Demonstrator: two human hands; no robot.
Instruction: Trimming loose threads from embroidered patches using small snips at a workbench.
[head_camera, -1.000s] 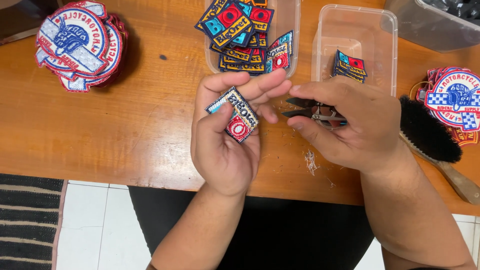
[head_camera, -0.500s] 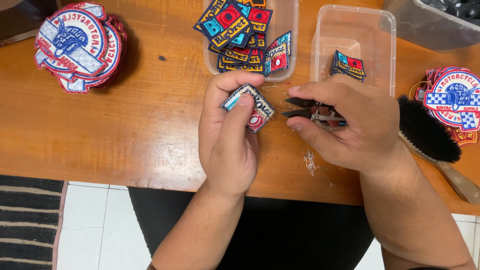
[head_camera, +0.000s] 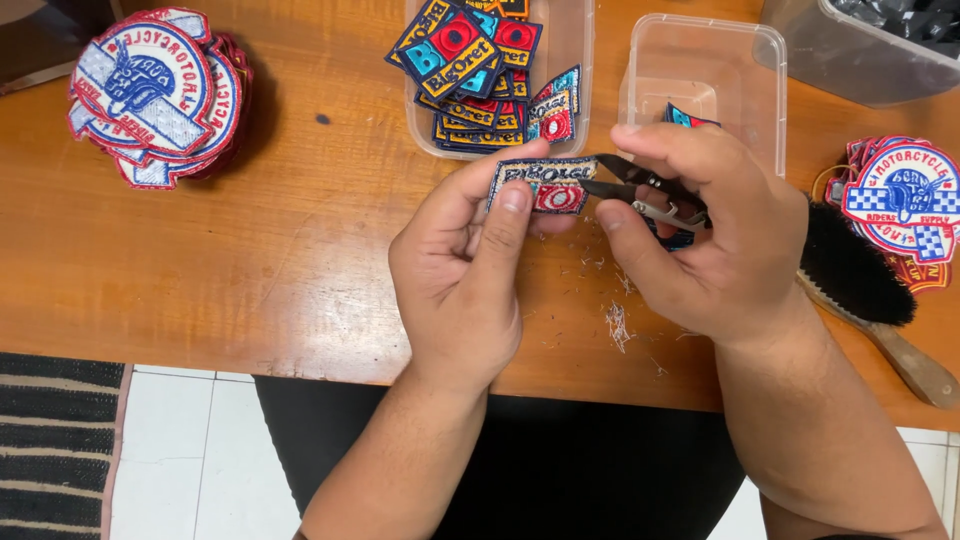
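— Wood first: the orange table (head_camera: 250, 250) fills most of the view, its near edge running above a tiled floor and a striped rug (head_camera: 55, 440).

— And on it, going down in size?

— At the far left, a stack of round red, white and blue patches (head_camera: 150, 90). At the top middle, a clear tub (head_camera: 575, 60) heaped with small square patches (head_camera: 460, 60) in blue, red and yellow. Just right of it, a second clear tub (head_camera: 700, 70) (nearly bare, one patch corner shows behind the fingers). At the right edge, a dark-bristled brush with a wooden handle (head_camera: 860, 290) lies beside another pile of round patches (head_camera: 905, 200).

— The hands?

— The left hand (head_camera: 460, 270) pinches one small rectangular patch (head_camera: 545, 185), thumb on its front and fingers behind, holding it above the table just in front of the heaped tub. The right hand (head_camera: 710, 240) is closed round a pair of small thread snips (head_camera: 640, 195), whose dark tips touch the patch's right edge.

— Smallest thing?

— Thread clippings (head_camera: 618, 322), scattered on the wood below the hands.
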